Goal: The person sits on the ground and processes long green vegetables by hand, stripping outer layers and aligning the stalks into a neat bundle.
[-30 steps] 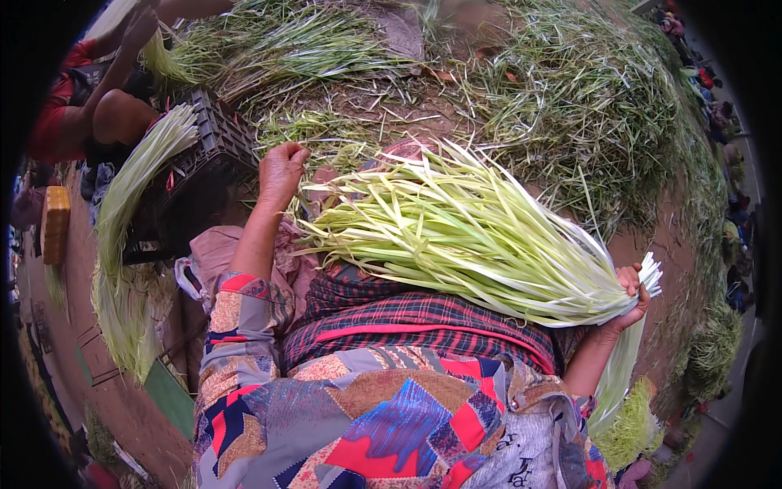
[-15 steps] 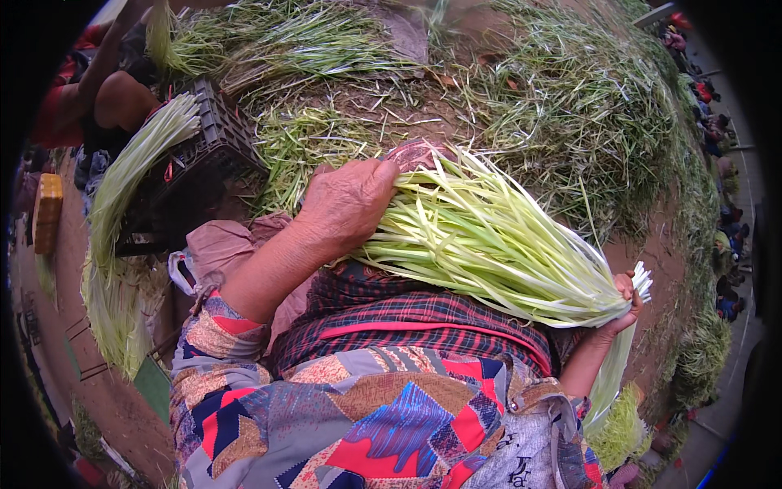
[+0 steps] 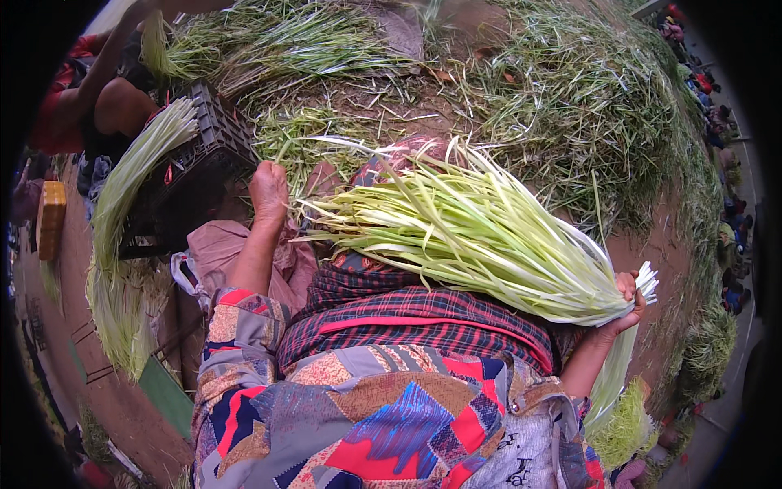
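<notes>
My right hand (image 3: 623,306) is closed around the white stem end of a bunch of pale yellow-green blanched chives (image 3: 489,236). The bunch lies across my lap, its loose leaves fanning to the left and the cut stems poking out past my fingers. Left of the leaf tips, my left hand (image 3: 270,193) is raised with its fingers closed. A thin chive leaf (image 3: 342,142) arcs from its fingertips back to the top of the bunch. Under the bunch is my checked cloth (image 3: 407,316).
At left, a black plastic crate (image 3: 218,130) carries long pale chives (image 3: 122,220) hanging over its side. Another person's bent knee (image 3: 122,106) is beyond it. Heaps of green leaf trimmings (image 3: 586,122) cover the ground ahead. A yellow container (image 3: 50,216) stands far left.
My left hand has moved left, off the leafy end of the bunch, drawing a leaf with it. Leaves there now spread looser. The right hand keeps its grip on the stems.
</notes>
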Demonstrator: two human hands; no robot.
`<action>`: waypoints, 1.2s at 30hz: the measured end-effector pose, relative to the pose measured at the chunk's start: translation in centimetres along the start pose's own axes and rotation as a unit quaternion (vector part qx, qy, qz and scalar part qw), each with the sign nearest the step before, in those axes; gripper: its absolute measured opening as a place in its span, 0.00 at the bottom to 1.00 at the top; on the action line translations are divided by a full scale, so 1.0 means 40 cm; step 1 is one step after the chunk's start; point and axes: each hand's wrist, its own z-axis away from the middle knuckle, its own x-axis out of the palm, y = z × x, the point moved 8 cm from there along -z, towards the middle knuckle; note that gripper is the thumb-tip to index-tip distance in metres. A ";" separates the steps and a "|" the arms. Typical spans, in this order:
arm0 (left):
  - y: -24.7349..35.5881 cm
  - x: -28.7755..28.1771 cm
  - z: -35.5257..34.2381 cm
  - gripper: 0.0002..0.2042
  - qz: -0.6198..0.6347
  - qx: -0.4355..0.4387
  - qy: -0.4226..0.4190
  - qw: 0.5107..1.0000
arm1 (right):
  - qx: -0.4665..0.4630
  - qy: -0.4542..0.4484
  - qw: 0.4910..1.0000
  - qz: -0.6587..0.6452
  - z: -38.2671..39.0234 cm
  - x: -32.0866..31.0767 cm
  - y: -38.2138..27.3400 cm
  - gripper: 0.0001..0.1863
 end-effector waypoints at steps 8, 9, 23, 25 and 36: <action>0.181 -0.091 0.030 0.24 0.022 0.226 -0.220 0.949 | 0.021 -0.004 1.000 -0.020 -0.004 -0.002 0.002 0.16; 0.238 -0.109 0.052 0.24 0.052 0.265 -0.227 0.936 | 0.020 0.001 1.000 -0.014 -0.007 -0.006 0.001 0.16; 0.364 0.013 0.242 0.04 0.056 0.280 -0.200 0.937 | 0.014 0.005 1.000 -0.002 -0.003 0.011 0.001 0.17; 0.307 0.048 0.197 0.06 0.112 0.195 -0.153 0.962 | 0.000 0.001 1.000 0.025 -0.001 0.017 -0.001 0.17; 0.125 0.055 -0.035 0.12 0.140 0.019 -0.139 0.980 | 0.010 0.009 1.000 -0.022 0.007 -0.012 -0.015 0.16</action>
